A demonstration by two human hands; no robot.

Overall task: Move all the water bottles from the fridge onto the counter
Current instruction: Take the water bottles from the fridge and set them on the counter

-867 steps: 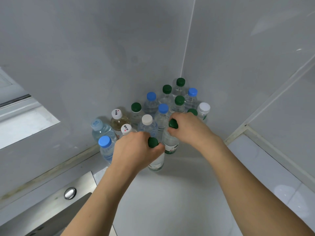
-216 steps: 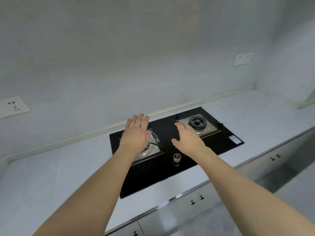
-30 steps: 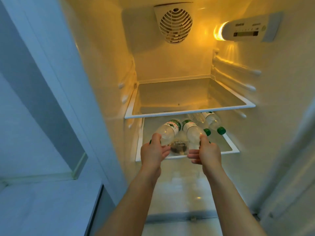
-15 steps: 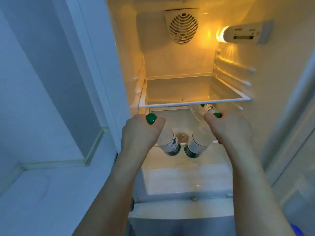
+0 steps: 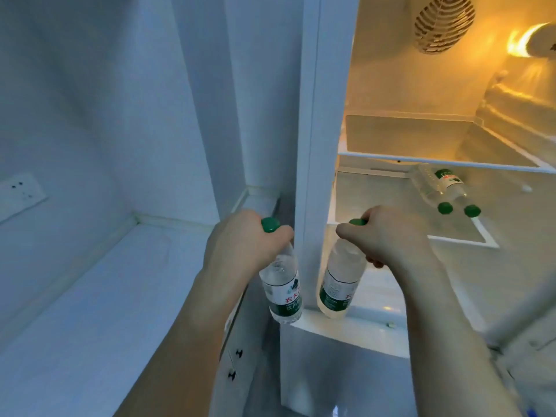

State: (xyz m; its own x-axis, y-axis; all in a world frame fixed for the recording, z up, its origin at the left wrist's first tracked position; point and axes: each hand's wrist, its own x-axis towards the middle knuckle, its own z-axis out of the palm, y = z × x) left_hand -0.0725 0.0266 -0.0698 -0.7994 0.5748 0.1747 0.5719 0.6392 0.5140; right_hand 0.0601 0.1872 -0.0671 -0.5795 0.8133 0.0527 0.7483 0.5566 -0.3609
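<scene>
Left hand (image 5: pixel 240 248) gripped one bottle (image 5: pixel 282 291) by its neck; right hand (image 5: pixel 388 239) gripped another bottle (image 5: pixel 338 284), both at frame centre.

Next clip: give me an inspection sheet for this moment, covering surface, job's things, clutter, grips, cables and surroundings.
Surface: pale counter left of the fridge; the part in view is bare.
Job's things: left bottle and right bottle, both green-capped and hanging neck-up, out in front of the fridge; two more bottles lie on their sides on the lower shelf, caps toward the camera.
Clutter: nothing seen.
Grips: left hand grips its bottle at the neck; right hand does the same.
Cables: nothing seen.
Surroundings: upper shelf holds nothing, fan grille, interior lamp lit, wall socket, cabinet knobs below the counter.
</scene>
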